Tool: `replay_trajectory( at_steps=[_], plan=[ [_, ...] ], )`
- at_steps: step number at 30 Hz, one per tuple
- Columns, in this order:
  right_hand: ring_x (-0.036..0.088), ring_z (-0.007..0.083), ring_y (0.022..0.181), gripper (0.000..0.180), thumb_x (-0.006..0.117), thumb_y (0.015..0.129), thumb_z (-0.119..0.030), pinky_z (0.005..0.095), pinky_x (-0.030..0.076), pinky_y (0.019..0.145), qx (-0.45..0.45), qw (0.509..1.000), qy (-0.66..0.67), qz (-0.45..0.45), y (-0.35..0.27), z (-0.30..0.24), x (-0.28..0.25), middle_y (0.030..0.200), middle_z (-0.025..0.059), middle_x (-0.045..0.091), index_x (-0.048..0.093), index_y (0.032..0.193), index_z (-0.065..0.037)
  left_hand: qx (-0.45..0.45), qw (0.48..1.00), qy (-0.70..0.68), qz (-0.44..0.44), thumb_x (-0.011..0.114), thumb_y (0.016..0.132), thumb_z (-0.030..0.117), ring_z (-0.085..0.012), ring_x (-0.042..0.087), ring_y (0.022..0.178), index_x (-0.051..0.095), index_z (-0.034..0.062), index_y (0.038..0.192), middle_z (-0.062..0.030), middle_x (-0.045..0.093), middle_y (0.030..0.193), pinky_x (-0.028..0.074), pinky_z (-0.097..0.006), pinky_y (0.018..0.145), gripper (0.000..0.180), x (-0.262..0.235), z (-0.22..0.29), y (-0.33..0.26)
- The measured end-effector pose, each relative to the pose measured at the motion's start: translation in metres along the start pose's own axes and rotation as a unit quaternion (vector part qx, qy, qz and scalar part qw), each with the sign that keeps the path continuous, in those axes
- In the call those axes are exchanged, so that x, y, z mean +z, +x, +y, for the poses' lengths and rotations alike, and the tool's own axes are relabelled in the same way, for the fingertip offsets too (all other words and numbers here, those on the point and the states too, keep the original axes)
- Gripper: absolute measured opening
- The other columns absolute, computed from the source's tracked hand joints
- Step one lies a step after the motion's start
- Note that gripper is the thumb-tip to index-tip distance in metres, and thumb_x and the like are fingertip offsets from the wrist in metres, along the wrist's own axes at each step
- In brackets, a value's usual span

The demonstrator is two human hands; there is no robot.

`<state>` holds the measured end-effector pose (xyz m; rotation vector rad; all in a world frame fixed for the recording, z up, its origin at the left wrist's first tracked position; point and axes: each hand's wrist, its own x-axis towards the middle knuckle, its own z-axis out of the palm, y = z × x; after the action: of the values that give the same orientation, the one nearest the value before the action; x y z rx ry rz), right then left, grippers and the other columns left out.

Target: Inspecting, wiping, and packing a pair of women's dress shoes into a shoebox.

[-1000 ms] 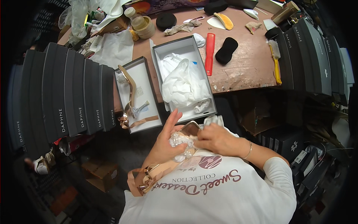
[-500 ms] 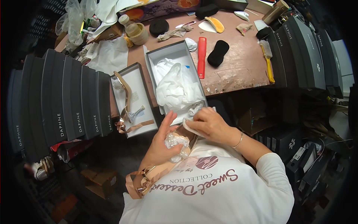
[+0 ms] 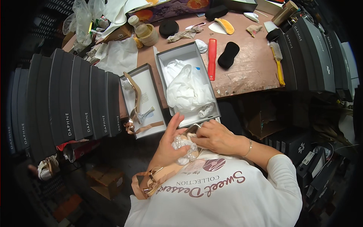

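A beige sandal [image 3: 168,171] with a gold buckle and pinkish ankle straps lies in front of my body. My left hand [image 3: 165,150] grips it around the front, its thumb over a clear, bead-like bunch [image 3: 180,144] on the upper. My right hand [image 3: 218,137] is closed, pinching a white cloth [image 3: 191,136] against the toe end of the shoe; the fingers partly hide both. Ahead, a second sandal [image 3: 137,94] with a metallic sole lies on its side in a shallow box lid [image 3: 153,133]. Beside that, an open shoebox [image 3: 174,55] holds crumpled white tissue paper [image 3: 188,90].
Stacked dark shoeboxes [image 3: 77,102] stand at the left, with more shoeboxes [image 3: 306,56] at the right. A red shoehorn-like tool [image 3: 212,60], a black sponge-like pad [image 3: 228,55] and a yellow-handled brush [image 3: 278,64] lie on the table. Jars [image 3: 147,36] stand farther back.
My right hand has drawn the cloth slightly inward and down along the toe end of the sandal. My left hand keeps its hold. The whole view has shifted a little.
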<state>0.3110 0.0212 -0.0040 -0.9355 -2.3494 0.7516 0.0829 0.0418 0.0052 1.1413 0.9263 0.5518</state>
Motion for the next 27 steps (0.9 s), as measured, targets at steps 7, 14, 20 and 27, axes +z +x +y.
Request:
replay_trajectory(
  at_steps=[7,14,20,27],
  plan=[
    [0.053,0.0217,0.084,0.025,0.069,0.078,-0.011,0.0330,0.040,0.075,0.048,0.995,0.079,-0.023,-0.018,0.007,-0.032,0.089,0.0039,0.056,0.072,0.103,-0.011,0.044,0.986,-0.142,0.077,0.060,0.070,-0.010,-0.0278,0.041,0.130,0.016,0.0068,0.152,-0.0169,0.028,0.151,0.039,-0.037,0.105,0.094,-0.007,0.005,0.008],
    [0.057,0.0111,0.087,0.019,0.058,0.093,-0.005,0.0238,0.046,0.076,0.260,0.763,0.520,0.282,0.004,0.029,0.000,0.094,0.0045,0.063,0.067,0.108,0.004,0.124,0.947,-0.276,0.106,0.060,0.075,-0.003,-0.0281,0.041,0.130,0.029,0.0039,0.146,-0.0144,0.033,0.145,0.040,-0.037,0.107,0.079,-0.010,-0.004,0.027],
    [0.065,0.0132,0.096,0.026,0.055,0.098,-0.014,0.0264,0.054,0.082,0.283,0.515,0.737,0.333,0.069,0.039,0.021,0.109,0.0083,0.067,0.060,0.119,0.001,0.068,0.936,-0.322,0.125,0.064,0.087,0.016,-0.0205,0.046,0.126,0.040,0.0017,0.139,-0.0129,0.038,0.142,0.039,-0.033,0.106,0.059,-0.009,-0.009,0.063],
    [0.066,0.0175,0.096,0.032,0.052,0.100,-0.015,0.0303,0.055,0.086,0.325,0.537,0.741,0.238,0.066,0.024,0.022,0.107,0.0111,0.067,0.053,0.126,0.002,-0.027,0.950,0.306,-0.059,0.084,0.065,0.051,-0.0356,0.031,0.140,0.011,-0.0084,0.148,-0.0303,0.026,0.149,0.027,-0.037,0.113,0.126,-0.046,0.029,0.002]
  ],
)
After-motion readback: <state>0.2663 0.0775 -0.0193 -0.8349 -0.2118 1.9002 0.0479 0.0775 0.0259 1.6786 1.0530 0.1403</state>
